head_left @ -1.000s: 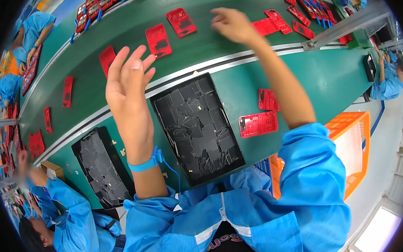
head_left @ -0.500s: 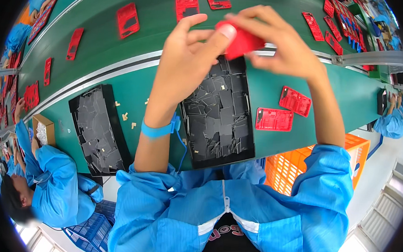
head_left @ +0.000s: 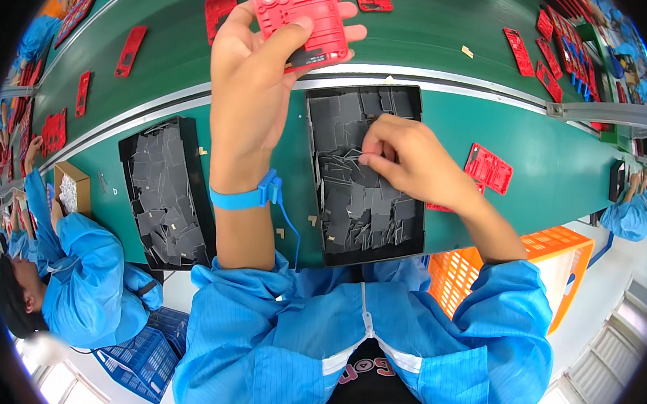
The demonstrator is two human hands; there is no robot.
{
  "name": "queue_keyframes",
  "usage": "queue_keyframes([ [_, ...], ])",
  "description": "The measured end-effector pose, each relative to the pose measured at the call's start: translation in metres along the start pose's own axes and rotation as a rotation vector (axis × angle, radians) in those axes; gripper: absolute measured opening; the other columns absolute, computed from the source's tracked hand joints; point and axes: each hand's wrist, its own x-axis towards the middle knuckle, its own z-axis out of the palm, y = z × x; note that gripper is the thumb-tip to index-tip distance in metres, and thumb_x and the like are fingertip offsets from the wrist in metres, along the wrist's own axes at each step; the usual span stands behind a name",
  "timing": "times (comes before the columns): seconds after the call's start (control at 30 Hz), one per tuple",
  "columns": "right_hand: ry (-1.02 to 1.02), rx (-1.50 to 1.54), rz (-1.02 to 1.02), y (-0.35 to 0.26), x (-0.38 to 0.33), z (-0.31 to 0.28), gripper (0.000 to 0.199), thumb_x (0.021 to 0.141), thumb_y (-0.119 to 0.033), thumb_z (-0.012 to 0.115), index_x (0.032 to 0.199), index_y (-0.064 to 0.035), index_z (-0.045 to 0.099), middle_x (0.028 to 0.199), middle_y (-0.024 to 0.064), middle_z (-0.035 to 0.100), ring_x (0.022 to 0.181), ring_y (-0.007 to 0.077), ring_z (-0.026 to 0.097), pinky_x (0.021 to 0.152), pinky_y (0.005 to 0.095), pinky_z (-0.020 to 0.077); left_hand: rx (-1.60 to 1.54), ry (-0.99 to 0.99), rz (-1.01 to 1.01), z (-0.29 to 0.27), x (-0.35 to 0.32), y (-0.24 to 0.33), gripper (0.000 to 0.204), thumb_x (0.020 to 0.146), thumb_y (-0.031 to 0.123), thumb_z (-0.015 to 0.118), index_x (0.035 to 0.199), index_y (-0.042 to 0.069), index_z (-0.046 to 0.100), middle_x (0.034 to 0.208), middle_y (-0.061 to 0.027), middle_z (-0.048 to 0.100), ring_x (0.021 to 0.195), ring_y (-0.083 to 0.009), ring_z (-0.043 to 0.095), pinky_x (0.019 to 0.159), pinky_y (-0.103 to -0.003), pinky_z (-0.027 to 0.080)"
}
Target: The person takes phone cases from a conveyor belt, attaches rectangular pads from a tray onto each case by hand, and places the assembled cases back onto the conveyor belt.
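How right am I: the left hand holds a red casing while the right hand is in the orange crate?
Not quite: you have the right hand wrong. The head view shows it at the dark pieces in the black tray; the left hand holds a red casing.

On the table (head_left: 533,170), the tray (head_left: 372,257) of sheets (head_left: 342,203) lies right of a second tray (head_left: 197,187), the belt (head_left: 414,45) behind both.

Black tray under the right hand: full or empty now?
Not empty: dark sheets cover most of the tray, overlapping, some standing on edge. How deep they lie, I cannot tell.
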Motion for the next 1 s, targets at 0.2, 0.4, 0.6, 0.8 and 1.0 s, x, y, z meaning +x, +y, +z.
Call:
queue_keyframes([
  [0.2,0.153,0.394,0.171,-0.012,-0.005,-0.025,0.011,0.09,-0.006,0.075,0.085,-0.0024,0.066,0.075,-0.0024,0.059,0.063,0.0028,0.05,0.054,0.0232,0.0372,0.101,0.023,0.005,0.0,-0.004,0.001,0.036,0.1,0.006,0.052,0.132,-0.011,0.048,0.118,-0.0303,0.069,0.102,-0.0352,0.074,0.084,-0.043,0.062],
  [0.4,0.307,0.495,0.026,-0.021,-0.01,-0.034,0.003,0.087,0.001,0.074,0.088,-0.0014,0.073,0.088,-0.0007,0.067,0.068,0.0033,0.051,0.06,0.0213,0.0375,0.121,0.035,0.0,0.008,-0.006,0.0,0.036,0.1,0.006,0.053,0.132,-0.01,0.047,0.117,-0.0289,0.07,0.099,-0.0334,0.074,0.085,-0.041,0.061],
  [0.6,0.426,0.519,-0.031,-0.025,-0.016,-0.046,0.004,0.091,0.0,0.073,0.093,0.0031,0.073,0.09,0.0029,0.071,0.071,0.0043,0.055,0.061,0.0211,0.0411,0.096,0.007,0.008,0.012,-0.006,0.0,0.033,0.099,0.001,0.053,0.128,-0.01,0.041,0.113,-0.0301,0.07,0.095,-0.0324,0.075,0.085,-0.039,0.061],
  [0.8,0.584,0.842,0.126,-0.05,-0.005,-0.052,0.009,0.099,-0.005,0.067,0.097,0.0033,0.065,0.079,0.0054,0.07,0.059,0.0083,0.063,0.052,0.0209,0.0445,-0.073,-0.026,-0.094,0.022,-0.011,0.0,0.031,0.103,0.012,0.046,0.128,-0.006,0.049,0.115,-0.0268,0.07,0.097,-0.0297,0.074,0.089,-0.04,0.059],
  [1.0,0.754,0.689,-0.116,-0.077,0.016,-0.053,0.018,0.094,0.005,0.068,0.112,0.0054,0.072,0.082,0.0076,0.072,0.073,0.0139,0.073,0.063,0.0229,0.0567,-0.08,-0.022,-0.066,0.037,-0.018,-0.001,0.036,0.105,0.012,0.045,0.135,-0.006,0.051,0.124,-0.0224,0.068,0.107,-0.0235,0.069,0.094,-0.037,0.055],
])
